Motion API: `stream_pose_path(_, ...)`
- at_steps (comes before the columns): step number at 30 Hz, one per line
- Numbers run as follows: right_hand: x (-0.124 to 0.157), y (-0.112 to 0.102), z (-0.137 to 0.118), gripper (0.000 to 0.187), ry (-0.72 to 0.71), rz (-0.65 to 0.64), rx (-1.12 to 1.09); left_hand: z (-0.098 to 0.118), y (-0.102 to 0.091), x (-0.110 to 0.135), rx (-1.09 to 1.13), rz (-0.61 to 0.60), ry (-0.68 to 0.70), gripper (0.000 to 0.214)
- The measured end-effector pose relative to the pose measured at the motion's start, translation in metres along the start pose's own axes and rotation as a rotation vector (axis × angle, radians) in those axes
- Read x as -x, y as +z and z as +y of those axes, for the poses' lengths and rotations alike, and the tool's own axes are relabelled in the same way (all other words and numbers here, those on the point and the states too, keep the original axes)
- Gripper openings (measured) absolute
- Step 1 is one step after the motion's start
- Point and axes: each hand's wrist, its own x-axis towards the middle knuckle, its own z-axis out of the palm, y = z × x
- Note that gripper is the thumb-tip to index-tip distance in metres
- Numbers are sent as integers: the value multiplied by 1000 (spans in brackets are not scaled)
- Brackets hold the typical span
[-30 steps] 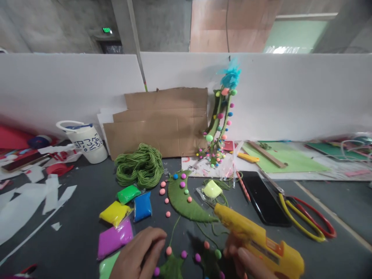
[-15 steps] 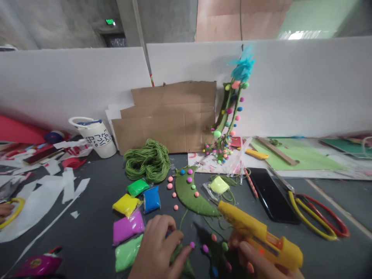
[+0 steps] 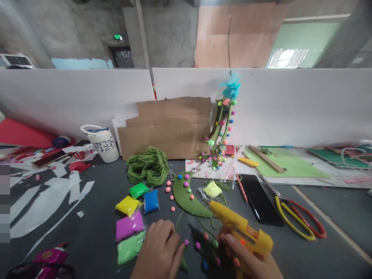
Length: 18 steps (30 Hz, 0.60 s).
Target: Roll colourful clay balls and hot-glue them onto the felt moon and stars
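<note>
My right hand (image 3: pixel 247 254) grips a yellow hot glue gun (image 3: pixel 229 215), its nozzle pointing up and left, a red light showing on its side. My left hand (image 3: pixel 159 246) is closed with curled fingers; what lies between them is hidden. By its thumb a piece of green felt (image 3: pixel 183 263) shows, with a purple ball (image 3: pixel 186 242) near the thumb tip. Between the hands lie several coloured balls, among them a green ball (image 3: pixel 215 243) and a blue ball (image 3: pixel 205 265). Beyond them rests a green felt crescent (image 3: pixel 186 199) dotted with small balls.
Bagged clay packets, one purple (image 3: pixel 129 226), lie left of my left hand, below green yarn (image 3: pixel 148 166). A black phone (image 3: pixel 260 199) and red-and-yellow-handled scissors (image 3: pixel 300 221) lie right. Cardboard (image 3: pixel 165 135), a decorated hanging piece (image 3: pixel 222 124) and a white bucket (image 3: pixel 106 145) stand behind.
The view has tilted up and swung slightly right. A bit of blue seen between my left fingers is now hidden. My right hand keeps its hold on the glue gun.
</note>
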Motion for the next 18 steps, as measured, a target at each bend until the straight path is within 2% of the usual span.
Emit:
stream_pose_path(3,1,1,-4,38,-3,16,-11,2,1,1,-33,14,28,11)
stream_pose_path(12,5,3,-11,32,-8,-21,-56,6,4,-1,-55,-46,1,10)
stream_pose_path(18,5,1,-9,27,-28,-23,10,9,9,-1,-90,-26,9,9)
